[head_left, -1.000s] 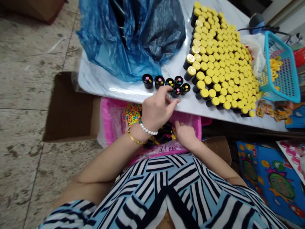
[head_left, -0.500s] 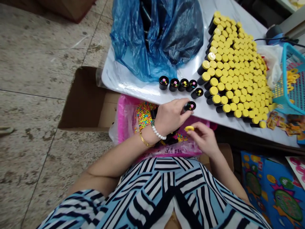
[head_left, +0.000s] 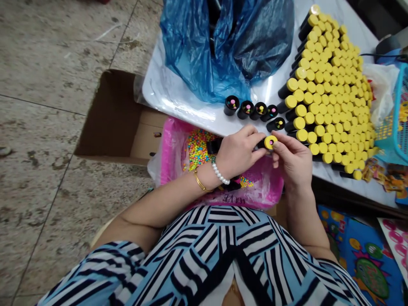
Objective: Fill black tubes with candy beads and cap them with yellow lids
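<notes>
At the far left of the frame I see a speckled stone floor (head_left: 47, 127), then an open cardboard box (head_left: 111, 123) against the edge of the white marble tabletop (head_left: 165, 95). Right of the box, a pink plastic bag (head_left: 172, 148) holds multicoloured candy beads (head_left: 197, 148). At top centre, a crumpled blue plastic bag (head_left: 223, 46) lies on the tabletop, just above a row of five open black tubes (head_left: 251, 110) with candy showing inside. At centre, over the pink bag, the person's left hand (head_left: 239, 151) wears a pearl bracelet and gold bangle, its fingers (head_left: 251, 142) pinching a black tube (head_left: 260, 144). The right hand (head_left: 293, 163) pinches a yellow cap (head_left: 270, 142) at the tube's end between its fingers (head_left: 280, 146). Further right stands a dense block of yellow-capped tubes (head_left: 325, 93), and a teal plastic basket (head_left: 395, 127) sits at the right edge.
</notes>
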Demonstrator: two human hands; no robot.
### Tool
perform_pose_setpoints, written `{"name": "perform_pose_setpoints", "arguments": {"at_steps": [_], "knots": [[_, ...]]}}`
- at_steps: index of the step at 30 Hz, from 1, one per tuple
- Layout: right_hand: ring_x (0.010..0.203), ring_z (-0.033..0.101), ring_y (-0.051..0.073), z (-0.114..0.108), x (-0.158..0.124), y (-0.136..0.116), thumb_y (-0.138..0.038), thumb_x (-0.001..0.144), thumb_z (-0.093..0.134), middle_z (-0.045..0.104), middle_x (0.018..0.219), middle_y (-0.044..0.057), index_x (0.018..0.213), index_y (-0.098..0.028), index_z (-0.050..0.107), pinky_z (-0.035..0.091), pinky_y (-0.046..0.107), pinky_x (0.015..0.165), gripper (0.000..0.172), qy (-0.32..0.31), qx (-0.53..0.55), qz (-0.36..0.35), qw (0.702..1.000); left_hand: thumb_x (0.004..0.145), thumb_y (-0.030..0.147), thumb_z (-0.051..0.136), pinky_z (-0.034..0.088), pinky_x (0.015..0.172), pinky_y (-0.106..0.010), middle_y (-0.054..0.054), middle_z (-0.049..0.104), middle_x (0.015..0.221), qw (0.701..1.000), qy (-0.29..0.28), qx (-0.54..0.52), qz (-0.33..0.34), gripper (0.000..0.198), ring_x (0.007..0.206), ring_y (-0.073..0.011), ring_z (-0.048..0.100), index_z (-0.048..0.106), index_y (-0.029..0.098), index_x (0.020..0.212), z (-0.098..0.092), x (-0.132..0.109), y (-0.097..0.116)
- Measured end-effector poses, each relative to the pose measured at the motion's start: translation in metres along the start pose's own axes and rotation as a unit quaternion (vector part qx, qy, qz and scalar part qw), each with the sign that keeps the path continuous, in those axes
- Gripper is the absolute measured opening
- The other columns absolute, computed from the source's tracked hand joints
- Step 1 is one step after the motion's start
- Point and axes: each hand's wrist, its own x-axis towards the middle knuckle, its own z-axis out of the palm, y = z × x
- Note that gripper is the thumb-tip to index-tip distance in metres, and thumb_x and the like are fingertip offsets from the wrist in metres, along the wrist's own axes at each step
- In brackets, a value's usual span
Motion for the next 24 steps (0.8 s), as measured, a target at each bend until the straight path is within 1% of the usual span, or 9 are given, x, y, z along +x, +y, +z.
{"name": "perform_pose_setpoints", "arguments": {"at_steps": [2,4,6,9,12,14,18,21,24], "knots": [[0.043,0.052,0.006,0.0,-0.001,-0.001,-0.031,0.082,0.086,0.066,0.061,-0.006,0.113,-0.026,0.081,0.045,0.018,0.04,0.032,0.003,0.0,0.011,1.0,0.094,0.03,0.07,0.053,0.08,-0.03,-0.008,0.07,0.104,1.0,-0.014,-0.002,-0.008,0.025,0.089,-0.018,0.066,0.075,0.018,0.116,-0.004,0.0,0.002],[0.043,0.052,0.006,-0.001,-0.002,-0.001,-0.033,0.082,0.086,0.068,0.065,-0.005,0.112,-0.026,0.081,0.044,0.018,0.037,0.031,0.003,-0.001,0.018,1.0,0.092,0.023,0.069,0.052,0.077,-0.029,-0.006,0.07,0.093,0.999,-0.038,-0.034,-0.015,0.024,0.082,-0.0165,0.065,0.075,0.016,0.115,-0.008,0.003,0.005],[0.043,0.053,0.007,-0.001,-0.001,-0.001,-0.035,0.083,0.085,0.068,0.067,-0.005,0.113,-0.027,0.08,0.045,0.019,0.036,0.031,-0.011,-0.004,0.02,1.0,0.093,0.022,0.066,0.049,0.068,-0.026,-0.001,0.068,0.075,0.991,-0.064,-0.113,-0.039,0.02,0.068,-0.0128,0.061,0.076,0.016,0.109,-0.012,0.007,0.008],[0.046,0.059,0.01,-0.003,-0.001,-0.002,-0.037,0.087,0.082,0.066,0.065,-0.005,0.116,-0.027,0.077,0.053,0.022,0.041,0.031,-0.048,-0.011,0.022,0.999,0.099,0.033,0.061,0.04,0.054,-0.021,0.004,0.062,0.059,0.959,-0.091,-0.243,-0.113,0.023,0.051,-0.008,0.053,0.077,0.016,0.099,-0.014,0.014,0.012],[0.059,0.069,0.013,-0.003,-0.001,-0.001,-0.039,0.09,0.079,0.073,0.078,-0.002,0.119,-0.029,0.076,0.064,0.028,0.058,0.031,-0.057,-0.019,0.012,0.998,0.104,0.035,0.055,0.038,0.048,-0.018,0.003,0.064,0.058,0.918,-0.128,-0.333,-0.172,0.03,0.046,-0.0061,0.053,0.077,0.015,0.096,-0.013,0.02,0.013],[0.069,0.072,0.014,-0.001,-0.001,0.002,-0.042,0.091,0.078,0.076,0.09,0.0,0.12,-0.031,0.076,0.066,0.032,0.067,0.031,-0.05,-0.029,-0.006,0.998,0.105,0.036,0.054,0.038,0.046,-0.016,0.002,0.063,0.056,0.894,-0.147,-0.374,-0.199,0.033,0.043,-0.0053,0.053,0.075,0.015,0.093,-0.012,0.022,0.013],[0.071,0.071,0.014,-0.001,-0.003,0.009,-0.045,0.093,0.075,0.076,0.091,-0.001,0.122,-0.034,0.076,0.064,0.033,0.07,0.031,-0.04,-0.038,-0.026,0.998,0.105,0.037,0.054,0.038,0.041,-0.013,0.001,0.065,0.06,0.862,-0.167,-0.428,-0.214,0.032,0.042,-0.0044,0.054,0.072,0.015,0.09,-0.01,0.018,0.012],[0.065,0.067,0.012,-0.003,0.0,0.01,-0.042,0.092,0.076,0.075,0.089,-0.001,0.124,-0.034,0.076,0.062,0.031,0.066,0.033,-0.054,-0.017,-0.002,0.998,0.101,0.032,0.06,0.044,0.041,-0.013,-0.001,0.07,0.072,0.85,-0.189,-0.452,-0.191,0.023,0.05,-0.0065,0.062,0.073,0.016,0.11,-0.009,0.014,0.007],[0.061,0.063,0.011,-0.006,0.004,0.006,-0.04,0.088,0.08,0.07,0.077,-0.003,0.123,-0.031,0.078,0.059,0.029,0.064,0.036,-0.065,-0.002,0.016,0.998,0.097,0.025,0.064,0.046,0.041,-0.013,-0.001,0.073,0.075,0.865,-0.185,-0.432,-0.177,0.028,0.054,-0.0084,0.066,0.071,0.017,0.122,-0.008,0.011,0.004]]}}
